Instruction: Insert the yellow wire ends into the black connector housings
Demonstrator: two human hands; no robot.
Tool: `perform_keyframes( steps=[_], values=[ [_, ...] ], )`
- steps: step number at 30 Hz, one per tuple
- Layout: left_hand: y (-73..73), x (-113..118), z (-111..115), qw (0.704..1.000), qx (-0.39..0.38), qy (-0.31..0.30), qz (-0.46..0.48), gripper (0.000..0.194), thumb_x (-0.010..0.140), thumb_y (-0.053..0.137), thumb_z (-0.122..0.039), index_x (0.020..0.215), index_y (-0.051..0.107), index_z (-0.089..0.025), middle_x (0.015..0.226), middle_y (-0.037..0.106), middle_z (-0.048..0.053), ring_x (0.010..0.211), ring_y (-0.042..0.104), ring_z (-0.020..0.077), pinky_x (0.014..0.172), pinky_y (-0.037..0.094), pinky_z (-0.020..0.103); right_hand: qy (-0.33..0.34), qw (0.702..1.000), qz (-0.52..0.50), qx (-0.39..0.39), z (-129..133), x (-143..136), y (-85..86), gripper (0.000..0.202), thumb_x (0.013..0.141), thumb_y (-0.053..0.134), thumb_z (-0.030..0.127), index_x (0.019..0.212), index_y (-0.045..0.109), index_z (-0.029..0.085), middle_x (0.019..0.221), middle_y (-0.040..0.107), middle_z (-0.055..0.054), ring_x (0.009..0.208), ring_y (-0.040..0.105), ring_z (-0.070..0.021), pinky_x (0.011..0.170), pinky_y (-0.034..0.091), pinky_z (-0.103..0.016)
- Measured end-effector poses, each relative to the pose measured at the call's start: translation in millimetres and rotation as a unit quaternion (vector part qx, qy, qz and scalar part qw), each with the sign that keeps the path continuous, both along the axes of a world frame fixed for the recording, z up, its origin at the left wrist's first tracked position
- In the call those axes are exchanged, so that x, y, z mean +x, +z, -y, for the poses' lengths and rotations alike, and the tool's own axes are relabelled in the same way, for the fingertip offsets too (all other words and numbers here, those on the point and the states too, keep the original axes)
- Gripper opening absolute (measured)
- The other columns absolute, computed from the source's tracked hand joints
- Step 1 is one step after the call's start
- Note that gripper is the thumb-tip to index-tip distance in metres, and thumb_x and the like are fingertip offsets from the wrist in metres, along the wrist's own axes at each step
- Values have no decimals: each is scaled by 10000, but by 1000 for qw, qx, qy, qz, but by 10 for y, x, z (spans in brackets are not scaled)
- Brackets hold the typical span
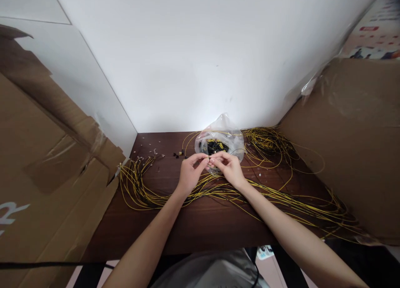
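Observation:
My left hand and my right hand meet fingertip to fingertip above the middle of the brown table. Both are closed in a pinch on something too small to make out. Just behind my fingers stands a clear plastic bag, opened at the top, with small black and yellow pieces inside. Beneath my hands and wrists runs a long loose bundle of thin yellow and black wires, stretching from the left side of the table to the right.
A tangled coil of yellow wire lies at the back right. Small black parts and white scraps are scattered at the back left. Cardboard boxes stand left and right; a white wall closes the back.

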State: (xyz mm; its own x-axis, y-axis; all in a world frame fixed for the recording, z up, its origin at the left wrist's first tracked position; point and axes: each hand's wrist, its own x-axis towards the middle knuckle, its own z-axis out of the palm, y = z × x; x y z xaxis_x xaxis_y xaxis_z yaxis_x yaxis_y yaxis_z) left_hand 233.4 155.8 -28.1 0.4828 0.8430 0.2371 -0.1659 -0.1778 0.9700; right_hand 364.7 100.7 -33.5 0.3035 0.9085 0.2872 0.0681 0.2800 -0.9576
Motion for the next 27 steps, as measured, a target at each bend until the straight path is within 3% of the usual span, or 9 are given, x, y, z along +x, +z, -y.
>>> perform_keyframes(
  steps=[6,11,20,27],
  values=[
    [-18,11,-2,999,-2,3,34,221,704,657,-262,874,602,-131,792,653,43,657,631,139,640,544,275,-3,999,-40,0,7,3,49,220,681,689,356,790,657,167,690,671,-22,629,620,-141,664,518,-294],
    [-22,6,-16,998,-22,37,54,244,644,711,-253,756,529,-135,713,630,18,618,633,141,614,550,282,-5,999,-40,-12,20,19,73,249,668,697,374,798,656,166,694,683,-28,625,634,-148,673,533,-312],
    [47,0,17,998,-32,25,55,180,664,689,-226,789,617,-118,774,663,44,665,646,151,697,558,307,-16,999,-28,-8,46,29,102,237,685,687,358,807,657,157,715,689,-38,642,642,-148,679,531,-303],
    [1,0,-12,999,1,35,26,157,674,669,-212,805,652,-127,836,681,58,747,643,155,751,533,297,-23,999,-16,-15,68,23,109,246,687,683,362,814,654,153,714,687,-43,654,643,-157,692,532,-316]
  ],
)
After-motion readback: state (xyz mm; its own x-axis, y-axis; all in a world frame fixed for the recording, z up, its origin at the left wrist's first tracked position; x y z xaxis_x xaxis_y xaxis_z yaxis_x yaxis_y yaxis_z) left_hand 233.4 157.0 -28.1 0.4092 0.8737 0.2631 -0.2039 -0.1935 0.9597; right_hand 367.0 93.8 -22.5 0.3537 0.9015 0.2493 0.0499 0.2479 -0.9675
